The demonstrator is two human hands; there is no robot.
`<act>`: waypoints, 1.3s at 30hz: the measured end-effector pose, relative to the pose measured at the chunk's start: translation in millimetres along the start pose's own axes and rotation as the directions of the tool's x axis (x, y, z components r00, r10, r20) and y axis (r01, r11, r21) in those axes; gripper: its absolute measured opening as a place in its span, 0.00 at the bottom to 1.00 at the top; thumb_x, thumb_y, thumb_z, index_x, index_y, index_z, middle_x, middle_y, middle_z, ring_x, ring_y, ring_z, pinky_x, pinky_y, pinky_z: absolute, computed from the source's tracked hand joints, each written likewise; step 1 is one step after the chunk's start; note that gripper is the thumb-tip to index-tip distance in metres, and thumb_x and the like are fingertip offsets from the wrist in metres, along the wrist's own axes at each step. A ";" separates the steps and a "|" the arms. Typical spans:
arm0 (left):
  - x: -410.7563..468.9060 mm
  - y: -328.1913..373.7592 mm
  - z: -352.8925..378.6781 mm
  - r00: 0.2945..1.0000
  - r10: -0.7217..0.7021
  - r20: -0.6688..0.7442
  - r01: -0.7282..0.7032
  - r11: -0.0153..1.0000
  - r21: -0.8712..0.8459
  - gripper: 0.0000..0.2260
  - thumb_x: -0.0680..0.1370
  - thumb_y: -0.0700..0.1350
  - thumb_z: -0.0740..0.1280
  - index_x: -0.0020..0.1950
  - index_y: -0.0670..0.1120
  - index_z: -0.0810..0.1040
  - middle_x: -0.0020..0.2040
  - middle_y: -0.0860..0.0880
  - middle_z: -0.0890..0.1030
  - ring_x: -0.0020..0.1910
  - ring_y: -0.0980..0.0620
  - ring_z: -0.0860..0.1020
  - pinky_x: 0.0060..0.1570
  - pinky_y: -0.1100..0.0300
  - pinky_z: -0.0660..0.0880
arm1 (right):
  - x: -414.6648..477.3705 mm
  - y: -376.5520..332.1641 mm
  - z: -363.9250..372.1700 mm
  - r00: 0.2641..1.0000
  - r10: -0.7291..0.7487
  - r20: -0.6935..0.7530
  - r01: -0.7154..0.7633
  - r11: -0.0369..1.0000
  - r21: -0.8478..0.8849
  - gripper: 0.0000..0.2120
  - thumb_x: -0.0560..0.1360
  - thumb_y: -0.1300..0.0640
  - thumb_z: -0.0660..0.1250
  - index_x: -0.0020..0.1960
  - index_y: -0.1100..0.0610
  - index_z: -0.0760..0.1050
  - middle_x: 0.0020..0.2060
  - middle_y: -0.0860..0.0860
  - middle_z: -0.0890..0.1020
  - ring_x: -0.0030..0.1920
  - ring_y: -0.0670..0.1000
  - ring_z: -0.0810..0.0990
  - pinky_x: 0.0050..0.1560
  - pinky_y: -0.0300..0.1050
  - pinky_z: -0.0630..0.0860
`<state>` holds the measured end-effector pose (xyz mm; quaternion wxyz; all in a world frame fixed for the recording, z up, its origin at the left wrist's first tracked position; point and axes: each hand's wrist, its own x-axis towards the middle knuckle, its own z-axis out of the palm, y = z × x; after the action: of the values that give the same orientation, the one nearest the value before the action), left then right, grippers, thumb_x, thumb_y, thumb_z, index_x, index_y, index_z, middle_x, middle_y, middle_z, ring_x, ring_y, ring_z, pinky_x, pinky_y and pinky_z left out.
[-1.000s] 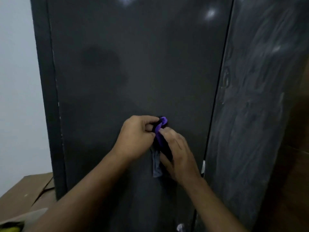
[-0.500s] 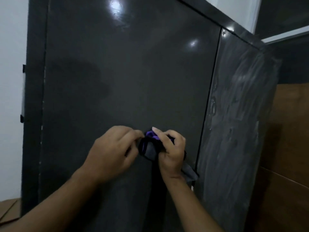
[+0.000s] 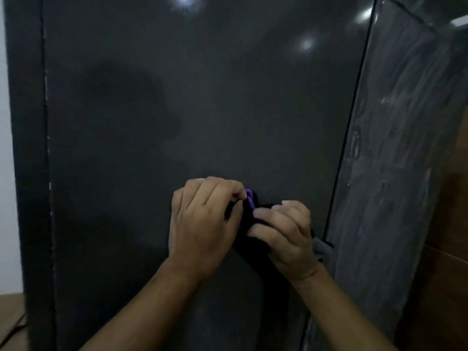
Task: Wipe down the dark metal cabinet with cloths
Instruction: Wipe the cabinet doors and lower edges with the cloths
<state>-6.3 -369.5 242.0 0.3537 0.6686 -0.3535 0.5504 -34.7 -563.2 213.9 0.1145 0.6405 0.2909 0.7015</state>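
Both hands up at the dark cabinet [image 3: 202, 110], in front of its left door, lower half. Left hand [image 3: 200, 224]: fingers [image 3: 228, 188] curled, pinching the purple edge of a dark cloth [image 3: 249, 224]. Right hand [image 3: 286, 239]: fingers [image 3: 268, 214] curled round the same cloth, w/ a grey bit poking out beyond it. Cloth bunched btwn the two hands. Right door [image 3: 395, 173] looks streaky.

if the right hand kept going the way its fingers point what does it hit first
Likely the bunched dark cloth that the right hand pinches, then the left hand just up and left of it; depth between them is unclear.
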 end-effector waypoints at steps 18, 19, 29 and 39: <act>-13.5 -18.3 -10.2 0.952 0.283 0.114 -0.303 0.925 0.229 0.12 0.79 0.35 0.62 0.63 0.39 0.74 0.63 0.41 0.73 0.62 0.40 0.72 0.70 0.54 0.61 | 16.1 14.1 8.9 0.862 0.507 -0.017 -0.505 0.855 -0.122 0.24 0.80 0.52 0.64 0.73 0.61 0.70 0.69 0.51 0.74 0.65 0.51 0.71 0.68 0.52 0.68; -14.1 -19.3 -9.9 0.957 0.255 0.137 -0.281 0.933 0.226 0.13 0.80 0.36 0.62 0.64 0.40 0.74 0.64 0.40 0.74 0.63 0.39 0.72 0.71 0.55 0.59 | 14.9 9.4 9.0 0.886 0.464 0.001 -0.458 0.876 -0.149 0.25 0.79 0.52 0.66 0.72 0.63 0.70 0.70 0.54 0.74 0.65 0.51 0.71 0.68 0.48 0.67; -16.2 -14.3 -8.3 0.962 0.181 0.206 -0.234 0.934 0.270 0.17 0.78 0.45 0.58 0.65 0.44 0.73 0.66 0.39 0.69 0.66 0.38 0.66 0.69 0.49 0.60 | 28.7 83.6 -33.1 0.920 0.379 0.100 -0.368 0.923 -0.113 0.17 0.79 0.67 0.65 0.68 0.62 0.76 0.66 0.54 0.78 0.60 0.55 0.80 0.64 0.41 0.66; 27.2 27.9 13.8 1.000 0.016 0.009 -0.017 0.967 0.253 0.15 0.76 0.43 0.61 0.61 0.44 0.77 0.63 0.42 0.73 0.62 0.42 0.70 0.63 0.55 0.57 | -23.1 85.9 -34.2 0.905 -0.243 0.350 0.153 0.952 0.264 0.17 0.80 0.65 0.66 0.68 0.62 0.77 0.69 0.53 0.76 0.63 0.52 0.80 0.62 0.47 0.72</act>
<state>-19.8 -397.6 269.2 0.2596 0.7071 -0.2870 0.5917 -45.9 -653.5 241.9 0.1644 0.7394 0.4066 0.5108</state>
